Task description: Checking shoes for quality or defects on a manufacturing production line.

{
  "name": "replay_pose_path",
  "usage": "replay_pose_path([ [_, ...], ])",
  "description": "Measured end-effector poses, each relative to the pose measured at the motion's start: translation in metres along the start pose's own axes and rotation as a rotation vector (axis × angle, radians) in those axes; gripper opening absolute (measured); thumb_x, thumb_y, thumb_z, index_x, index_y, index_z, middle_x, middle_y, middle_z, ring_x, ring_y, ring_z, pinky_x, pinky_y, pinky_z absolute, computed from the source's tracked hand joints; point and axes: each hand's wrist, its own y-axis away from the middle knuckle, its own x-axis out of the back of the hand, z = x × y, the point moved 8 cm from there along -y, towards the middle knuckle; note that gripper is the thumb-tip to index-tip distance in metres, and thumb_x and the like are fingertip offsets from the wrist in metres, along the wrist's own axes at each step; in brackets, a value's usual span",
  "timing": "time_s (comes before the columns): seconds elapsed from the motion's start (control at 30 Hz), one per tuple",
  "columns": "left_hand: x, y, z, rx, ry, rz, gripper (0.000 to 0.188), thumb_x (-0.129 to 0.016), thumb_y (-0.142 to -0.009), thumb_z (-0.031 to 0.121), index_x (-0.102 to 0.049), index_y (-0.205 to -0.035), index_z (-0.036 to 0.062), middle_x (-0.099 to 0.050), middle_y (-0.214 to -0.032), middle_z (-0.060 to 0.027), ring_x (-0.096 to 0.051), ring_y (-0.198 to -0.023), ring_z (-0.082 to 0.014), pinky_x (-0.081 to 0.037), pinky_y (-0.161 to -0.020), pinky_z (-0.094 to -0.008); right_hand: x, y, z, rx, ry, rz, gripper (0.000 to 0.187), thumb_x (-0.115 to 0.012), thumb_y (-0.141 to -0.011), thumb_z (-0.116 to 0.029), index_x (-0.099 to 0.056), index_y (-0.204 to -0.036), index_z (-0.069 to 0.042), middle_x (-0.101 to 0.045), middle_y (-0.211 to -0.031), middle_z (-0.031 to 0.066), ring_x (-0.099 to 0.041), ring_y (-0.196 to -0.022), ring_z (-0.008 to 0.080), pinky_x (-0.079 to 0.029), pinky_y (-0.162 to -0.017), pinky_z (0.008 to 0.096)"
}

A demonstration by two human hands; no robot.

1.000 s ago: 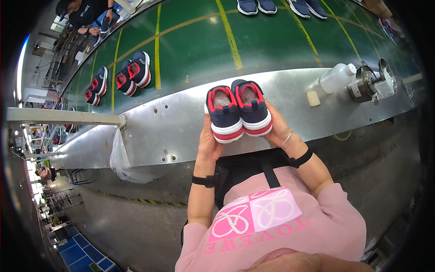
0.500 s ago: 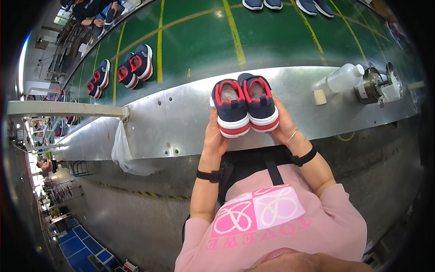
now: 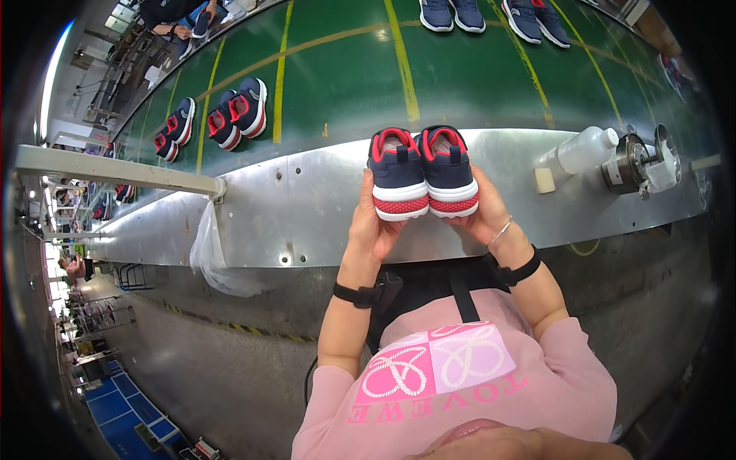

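While the left shoe (image 3: 399, 175) and the right shoe (image 3: 451, 176) are held side by side over the metal ledge (image 3: 330, 207), their heels point to six o'clock, showing navy uppers, bright red collar linings, small dark pull loops and thick white soles with textured red bands. The left hand (image 3: 373, 227) grips one at eight o'clock, the right hand (image 3: 488, 208) the other at four, fingers partly hidden by the soles. Toward three o'clock are a pale block (image 3: 544, 181), a translucent bottle (image 3: 583, 152) and a metal pot (image 3: 622, 169); beyond, on the green belt (image 3: 341, 77), red-lined pairs (image 3: 249, 116) sit near ten o'clock, blue shoes (image 3: 466, 14) at twelve to one.
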Motion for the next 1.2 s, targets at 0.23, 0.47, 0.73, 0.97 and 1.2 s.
replay_pose_path([
  [0.23,-0.013,-0.001,0.0,0.013,-0.012,0.006,0.054,-0.044,-0.102,0.052,-0.053,-0.13,0.0064,-0.064,-0.119,-0.0128,-0.067,-0.105,-0.0264,-0.063,-0.086,-0.0418,0.003,-0.002,-0.005,-0.009,0.004,-0.01,0.043,-0.041,-0.101,-0.052,-0.063,-0.111,-0.015,-0.069,-0.094,0.002,-0.069,-0.078,0.0171,-0.053,-0.053,0.0288],
  [0.47,-0.011,-0.001,-0.005,0.027,-0.003,-0.001,0.054,-0.045,-0.101,0.052,-0.054,-0.129,0.0069,-0.065,-0.118,-0.0126,-0.067,-0.104,-0.0264,-0.063,-0.086,-0.0427,0.007,0.0,-0.003,-0.008,0.047,0.037,0.048,-0.035,-0.102,-0.055,-0.063,-0.112,-0.017,-0.07,-0.094,-0.0001,-0.068,-0.078,0.0135,-0.054,-0.056,0.0276],
  [0.73,-0.008,0.0,-0.01,-0.002,-0.007,0.044,0.052,-0.046,-0.101,0.052,-0.055,-0.127,0.0073,-0.066,-0.117,-0.0117,-0.068,-0.102,-0.025,-0.064,-0.081,-0.0396,0.011,0.003,-0.005,-0.005,0.054,0.078,0.047,-0.034,-0.102,-0.056,-0.063,-0.112,-0.02,-0.07,-0.096,-0.0005,-0.067,-0.082,0.0136,-0.053,-0.06,0.0282],
  [0.97,0.029,-0.002,-0.025,-0.137,-0.099,0.102,0.053,-0.045,-0.103,0.048,-0.047,-0.138,0.0089,-0.059,-0.131,-0.0078,-0.061,-0.117,-0.0224,-0.053,-0.097,-0.0398,0.032,-0.01,0.009,0.055,0.005,0.026,0.047,-0.038,-0.103,-0.052,-0.061,-0.123,-0.016,-0.069,-0.106,0.0018,-0.067,-0.092,0.0166,-0.055,-0.074,0.0332],
  [1.2,0.039,0.058,0.012,-0.897,-1.462,0.443,0.045,-0.065,-0.094,0.015,-0.051,-0.135,0.0024,-0.054,-0.114,-0.0094,-0.046,-0.104,-0.021,-0.041,-0.091,-0.0348,0.088,0.027,-0.034,0.641,1.026,0.362,0.034,-0.063,-0.087,-0.009,-0.066,-0.12,-0.011,-0.06,-0.095,0.0065,-0.059,-0.081,0.0208,-0.047,-0.071,0.0318],
])
